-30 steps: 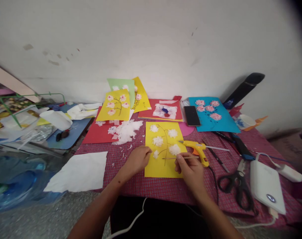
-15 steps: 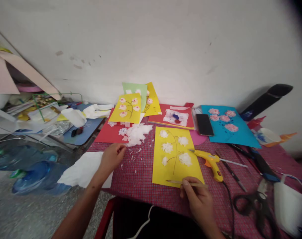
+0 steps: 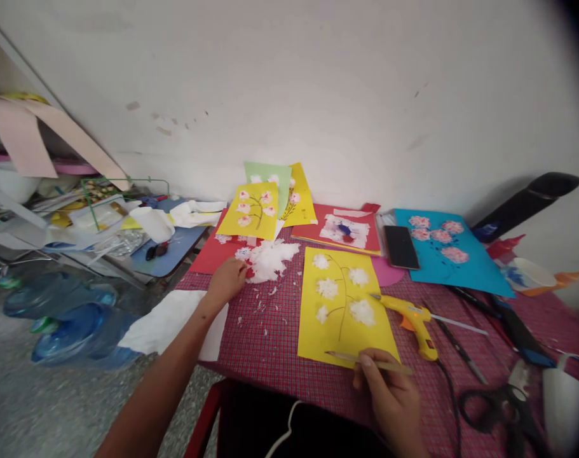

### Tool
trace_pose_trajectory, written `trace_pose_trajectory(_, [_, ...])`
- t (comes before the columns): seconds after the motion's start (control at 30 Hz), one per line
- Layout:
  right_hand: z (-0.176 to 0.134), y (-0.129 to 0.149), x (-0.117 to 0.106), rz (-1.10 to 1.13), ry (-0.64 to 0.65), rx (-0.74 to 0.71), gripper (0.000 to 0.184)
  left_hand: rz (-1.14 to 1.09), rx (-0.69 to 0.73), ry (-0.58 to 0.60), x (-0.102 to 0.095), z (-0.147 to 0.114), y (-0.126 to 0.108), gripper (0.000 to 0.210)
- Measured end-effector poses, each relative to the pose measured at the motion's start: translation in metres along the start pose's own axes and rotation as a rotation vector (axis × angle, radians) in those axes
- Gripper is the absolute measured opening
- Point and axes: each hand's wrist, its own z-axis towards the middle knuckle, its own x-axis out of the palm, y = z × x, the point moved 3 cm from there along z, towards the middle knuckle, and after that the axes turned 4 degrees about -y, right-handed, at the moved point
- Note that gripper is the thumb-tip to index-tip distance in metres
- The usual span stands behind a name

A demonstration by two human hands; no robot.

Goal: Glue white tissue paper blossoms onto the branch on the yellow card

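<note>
In my right hand is a slim wooden pencil, its dark tip over the lower edge of a yellow sheet. That sheet carries a drawn branch with several fluffy white paper blossoms. My left hand, fingers curled together, is at the left edge of a heap of torn white tissue paper, over the red paper. What its fingertips pinch, if anything, is hidden. Just right of the yellow sheet lies a yellow glue gun with a glue stick in its back.
Black scissors, a phone and a blue flower sheet lie to the right. Finished-looking yellow flower cards lean at the back. White paper overhangs the left table edge. Water bottles lie on the floor.
My left hand has moved forward and slightly right, up to the tissue heap. The right hand keeps its hold on the pencil. The whole view has shifted a little.
</note>
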Motion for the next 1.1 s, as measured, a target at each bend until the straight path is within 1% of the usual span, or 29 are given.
trace_pose_trajectory(0.1, [0.0, -0.003, -0.001, 0.082, -0.044, 0.023, 0.017, -0.05, -0.06, -0.08, -0.015, -0.016, 0.0, 0.027])
trace_pose_trajectory(0.13, [0.0, -0.003, -0.002, 0.113, -0.065, 0.034, 0.017, -0.154, -0.113, -0.144, -0.022, -0.026, -0.003, 0.026])
trace_pose_trajectory(0.17, [0.0, -0.002, -0.002, 0.142, -0.087, 0.045, 0.017, -0.295, -0.172, -0.179, -0.026, -0.038, -0.008, 0.025])
trace_pose_trajectory(0.2, [0.0, 0.0, -0.001, 0.17, -0.106, 0.054, 0.017, -0.462, -0.226, -0.155, -0.027, -0.05, -0.017, 0.026])
trace_pose_trajectory(0.23, [0.0, 0.003, 0.0, 0.198, -0.119, 0.059, 0.017, -0.651, -0.287, -0.091, -0.025, -0.063, -0.028, 0.027])
trace_pose_trajectory(0.3, [0.0, 0.014, 0.003, 0.247, -0.114, 0.044, 0.016, -1.012, -0.389, 0.09, -0.015, -0.086, -0.057, 0.029])
trace_pose_trajectory(0.37, [-0.001, 0.03, 0.01, 0.261, -0.064, -0.019, 0.012, -1.25, -0.418, 0.227, -0.003, -0.104, -0.089, 0.027])
trace_pose_trajectory(0.4, [-0.001, 0.037, 0.013, 0.246, -0.03, -0.067, 0.011, -1.304, -0.417, 0.284, 0.002, -0.109, -0.103, 0.025])
trace_pose_trajectory(0.5, [-0.002, 0.054, 0.021, 0.148, 0.059, -0.214, 0.013, -1.351, -0.407, 0.372, 0.015, -0.116, -0.13, 0.021])
trace_pose_trajectory(0.6, [-0.003, 0.057, 0.024, 0.115, 0.086, -0.265, 0.018, -1.349, -0.387, 0.397, 0.019, -0.115, -0.14, 0.02])
trace_pose_trajectory(0.8, [-0.004, 0.053, 0.024, 0.13, 0.08, -0.256, 0.02, -1.355, -0.365, 0.419, 0.019, -0.117, -0.145, 0.019])
trace_pose_trajectory(1.1, [-0.004, 0.049, 0.026, 0.126, 0.08, -0.237, 0.016, -1.424, -0.38, 0.459, 0.022, -0.123, -0.148, 0.014])
